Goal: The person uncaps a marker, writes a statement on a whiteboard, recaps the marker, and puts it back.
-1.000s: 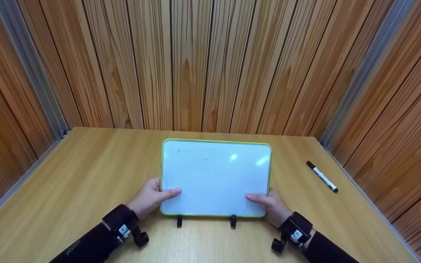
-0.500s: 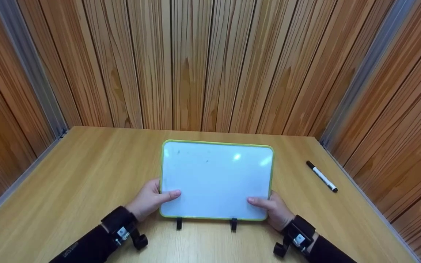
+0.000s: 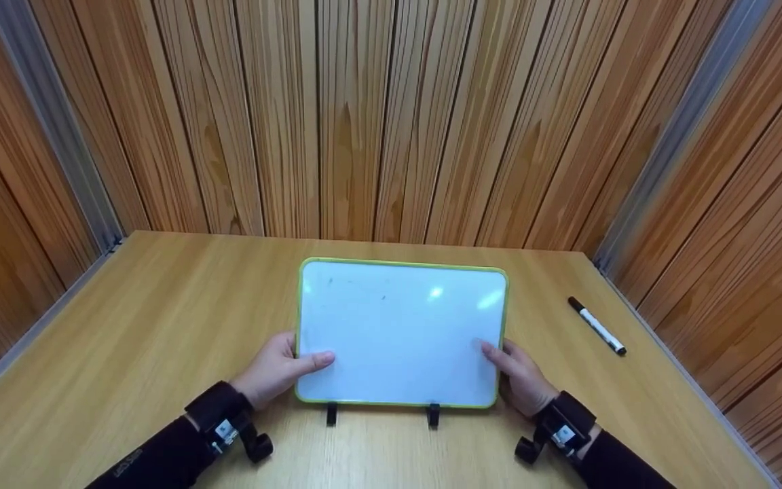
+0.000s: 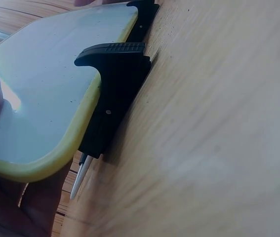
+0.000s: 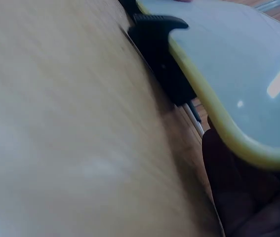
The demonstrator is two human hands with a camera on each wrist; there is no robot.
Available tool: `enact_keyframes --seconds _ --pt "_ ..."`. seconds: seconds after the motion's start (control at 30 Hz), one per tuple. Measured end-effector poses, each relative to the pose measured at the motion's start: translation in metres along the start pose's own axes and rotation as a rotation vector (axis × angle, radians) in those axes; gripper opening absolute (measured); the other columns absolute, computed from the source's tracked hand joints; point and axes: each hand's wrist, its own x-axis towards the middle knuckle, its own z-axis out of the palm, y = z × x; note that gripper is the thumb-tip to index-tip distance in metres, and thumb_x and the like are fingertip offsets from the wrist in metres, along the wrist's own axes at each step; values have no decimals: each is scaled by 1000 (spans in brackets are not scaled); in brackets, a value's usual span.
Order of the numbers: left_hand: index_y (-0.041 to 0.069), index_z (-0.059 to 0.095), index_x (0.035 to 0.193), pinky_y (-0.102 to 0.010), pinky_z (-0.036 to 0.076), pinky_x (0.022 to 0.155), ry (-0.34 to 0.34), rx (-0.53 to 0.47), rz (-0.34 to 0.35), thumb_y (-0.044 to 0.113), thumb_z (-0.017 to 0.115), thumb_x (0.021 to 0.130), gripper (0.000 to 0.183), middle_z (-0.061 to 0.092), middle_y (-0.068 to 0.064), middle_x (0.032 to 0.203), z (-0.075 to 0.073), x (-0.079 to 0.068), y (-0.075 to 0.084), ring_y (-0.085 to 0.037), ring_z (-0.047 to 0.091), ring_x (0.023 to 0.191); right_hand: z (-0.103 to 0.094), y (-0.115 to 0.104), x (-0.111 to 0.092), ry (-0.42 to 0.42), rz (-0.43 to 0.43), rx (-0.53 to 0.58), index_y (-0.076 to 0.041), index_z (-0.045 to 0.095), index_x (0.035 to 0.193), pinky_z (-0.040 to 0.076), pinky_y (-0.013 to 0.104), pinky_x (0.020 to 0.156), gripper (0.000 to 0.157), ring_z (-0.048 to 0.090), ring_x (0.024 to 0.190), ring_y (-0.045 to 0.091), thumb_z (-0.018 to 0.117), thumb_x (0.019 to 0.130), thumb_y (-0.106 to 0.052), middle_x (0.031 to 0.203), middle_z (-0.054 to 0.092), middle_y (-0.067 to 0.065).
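A small whiteboard (image 3: pixel 398 333) with a yellow-green rim leans upright in the middle of the table. Its lower edge sits in the black hooked feet of a stand (image 4: pixel 117 84), close up in the left wrist view. My left hand (image 3: pixel 279 370) grips the board's left side, thumb flat on the white face and fingers behind. On the other side, my right hand (image 3: pixel 527 380) holds the right edge, its thumb tip on the face and its fingers behind the board (image 5: pixel 233 64). Most of the fingers are hidden in the head view.
A black-and-white marker (image 3: pixel 597 326) lies on the wooden table (image 3: pixel 160 326), right of the board. Wood-panelled walls (image 3: pixel 350 122) close in the back and both sides.
My right thumb has slid up and outward toward the board's right edge, and that hand has shifted slightly right. The left hand keeps its hold; the board has barely moved.
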Motion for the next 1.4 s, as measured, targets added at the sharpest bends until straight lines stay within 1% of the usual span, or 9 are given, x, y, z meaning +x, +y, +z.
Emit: enact_keyframes --seconds 0.13,0.23,0.4,0.53,0.7,0.9,1.03,1.2,1.4 --pt "-8 58 152 -34 62 103 4 -16 3 20 76 109 54 72 -21 143 1 0 -1 -27 73 129 -17 -2 0 -82 -93 80 -18 66 142 56 31 105 48 70 121 11 28 123 -38 131 77 -4" --pt "-9 57 151 -35 62 102 12 -20 12 17 76 109 53 73 -22 142 1 0 -3 -27 74 127 -30 -6 1 -111 -123 97 -27 70 136 59 32 100 53 72 119 13 22 123 -45 130 77 -5" --pt "-12 58 149 -35 63 100 19 -15 24 15 76 108 52 74 -24 139 1 -1 -3 -26 75 124 -49 -10 1 68 -109 34 -17 68 139 63 43 101 54 74 122 22 28 122 -48 133 78 5" --pt "-12 57 150 -34 62 101 26 -16 22 16 76 108 54 73 -24 140 1 -2 -1 -26 74 126 -66 -14 0 241 -89 5 -4 64 141 64 49 98 50 74 121 31 42 122 -45 130 77 15" --pt "-11 58 150 -35 62 102 26 -24 16 15 76 108 52 73 -23 141 2 -3 0 -27 74 126 -96 -21 -6 390 -109 -222 2 61 144 64 43 97 46 74 119 25 56 119 -37 131 75 17" --pt "-11 57 151 -35 62 103 22 -11 12 18 76 108 55 72 -23 142 2 -2 0 -28 74 128 -138 -28 -24 556 -56 -603 3 57 152 60 28 95 64 66 115 11 66 113 -47 138 70 17" --pt "-9 56 153 -34 61 103 27 2 -8 20 77 108 58 72 -22 143 1 0 0 -29 73 130 -161 -30 -33 640 24 -804 2 60 151 51 22 87 71 60 119 18 67 110 -55 141 66 21" --pt "-9 58 151 -34 62 101 25 -3 4 19 77 108 55 73 -22 141 1 0 -1 -28 74 127 -178 -30 -42 643 138 -883 6 57 152 49 34 86 72 60 122 38 65 111 -53 141 63 29" --pt "-13 59 147 -37 64 99 21 -33 19 14 75 108 50 74 -24 138 2 -1 -2 -26 76 122 -190 -29 -46 586 231 -984 14 53 150 52 58 94 63 59 125 53 66 113 -36 145 57 40"
